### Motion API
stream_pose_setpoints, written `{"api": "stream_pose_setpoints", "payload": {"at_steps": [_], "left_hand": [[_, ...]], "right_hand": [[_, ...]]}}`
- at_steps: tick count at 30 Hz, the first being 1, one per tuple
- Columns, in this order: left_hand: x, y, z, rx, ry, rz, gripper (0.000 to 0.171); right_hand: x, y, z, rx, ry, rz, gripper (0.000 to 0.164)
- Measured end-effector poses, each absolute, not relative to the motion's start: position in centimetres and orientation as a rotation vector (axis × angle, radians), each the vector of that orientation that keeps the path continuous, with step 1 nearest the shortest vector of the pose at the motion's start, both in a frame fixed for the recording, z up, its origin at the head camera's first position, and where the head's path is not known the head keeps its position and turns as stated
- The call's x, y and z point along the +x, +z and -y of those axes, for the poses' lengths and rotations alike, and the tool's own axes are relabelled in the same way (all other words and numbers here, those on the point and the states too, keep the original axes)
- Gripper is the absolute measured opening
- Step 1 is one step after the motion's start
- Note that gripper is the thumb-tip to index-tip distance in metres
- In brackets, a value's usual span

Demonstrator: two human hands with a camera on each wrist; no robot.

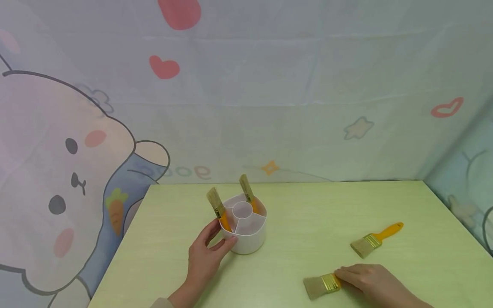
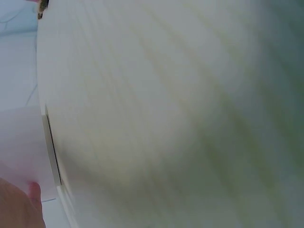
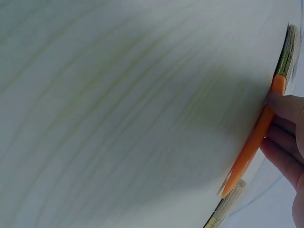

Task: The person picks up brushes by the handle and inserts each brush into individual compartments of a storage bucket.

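Observation:
A white round divided holder (image 1: 248,244) stands on the table, with a small ring at its centre and compartments around it. Two paintbrushes stand in it bristles up: one paintbrush (image 1: 217,203) in the left compartment, another paintbrush (image 1: 247,188) at the back. My left hand (image 1: 206,256) grips the holder's left side, thumb at the front. In the left wrist view the holder's wall (image 2: 21,147) shows beside the hand. Lower right, my right hand (image 1: 367,280) pinches the orange handle of a flat paintbrush (image 1: 321,285), its bristles pointing left; the handle (image 3: 249,147) shows in the right wrist view.
Another paintbrush (image 1: 375,240) lies on the table beyond my right hand, its orange handle pointing to the back right. The pale yellow-green table (image 1: 300,214) ends at a cloth backdrop (image 1: 269,85) printed with hearts and a cartoon animal.

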State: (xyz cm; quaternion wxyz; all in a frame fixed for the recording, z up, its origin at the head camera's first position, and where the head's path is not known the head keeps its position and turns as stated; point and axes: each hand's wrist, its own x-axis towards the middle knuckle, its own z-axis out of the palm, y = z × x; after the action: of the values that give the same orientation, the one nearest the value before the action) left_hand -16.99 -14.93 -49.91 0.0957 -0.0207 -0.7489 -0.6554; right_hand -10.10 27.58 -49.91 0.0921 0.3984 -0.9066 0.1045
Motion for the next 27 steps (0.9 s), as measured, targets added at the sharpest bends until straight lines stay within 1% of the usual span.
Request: {"api": "stream_pose_setpoints", "payload": {"at_steps": [4,8,10,20,27], "left_hand": [[-17.0,-50.0,15.0,-0.065,-1.945,2.217,0.067],[-17.0,-50.1,15.1,-0.069,-1.94,2.215,0.068],[-17.1,-50.2,15.1,-0.071,-1.94,2.212,0.067],[-17.2,-50.2,15.1,-0.073,-1.932,2.212,0.067],[-17.1,-50.3,15.1,-0.072,-1.94,2.211,0.068]], "right_hand": [[-10.5,-49.9,-27.5,1.2,0.304,2.738,0.061],[-10.8,-49.9,-27.5,1.207,0.336,2.729,0.036],[-11.0,-49.9,-27.5,1.178,0.377,2.743,0.028],[-12.7,-50.2,-26.8,1.017,0.554,2.594,0.027],[-14.1,-48.3,-25.6,0.867,0.864,2.644,0.023]]}}
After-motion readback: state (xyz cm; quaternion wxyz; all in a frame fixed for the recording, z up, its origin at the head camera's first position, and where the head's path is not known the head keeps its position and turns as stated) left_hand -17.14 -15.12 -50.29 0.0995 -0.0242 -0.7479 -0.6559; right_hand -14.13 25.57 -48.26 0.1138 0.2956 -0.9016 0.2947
